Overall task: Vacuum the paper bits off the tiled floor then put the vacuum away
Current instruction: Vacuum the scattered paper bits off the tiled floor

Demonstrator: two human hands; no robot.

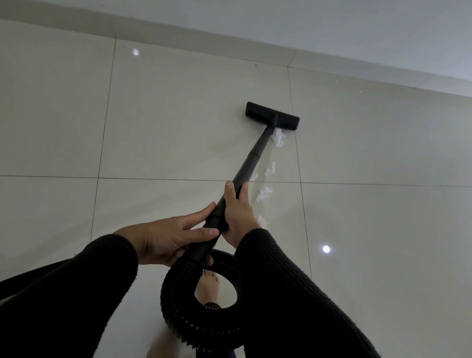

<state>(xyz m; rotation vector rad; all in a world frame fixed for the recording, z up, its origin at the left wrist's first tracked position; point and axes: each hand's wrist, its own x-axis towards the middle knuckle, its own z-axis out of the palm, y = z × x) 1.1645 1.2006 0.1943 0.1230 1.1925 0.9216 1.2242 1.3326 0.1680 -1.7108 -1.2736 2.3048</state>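
Black vacuum wand (249, 162) slanted beside paper bits (265, 194) (seemingly shredded)

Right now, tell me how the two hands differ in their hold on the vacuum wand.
The right hand grips the wand higher up, nearer the floor head; the left hand holds it lower, by the ribbed hose. The right wraps round it from the right side, the left from the left, thumb on top. Both wear black sleeves.

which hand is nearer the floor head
Right. The right hand grips the wand higher up, closer to the floor head; the left hand holds it lower, by the hose.
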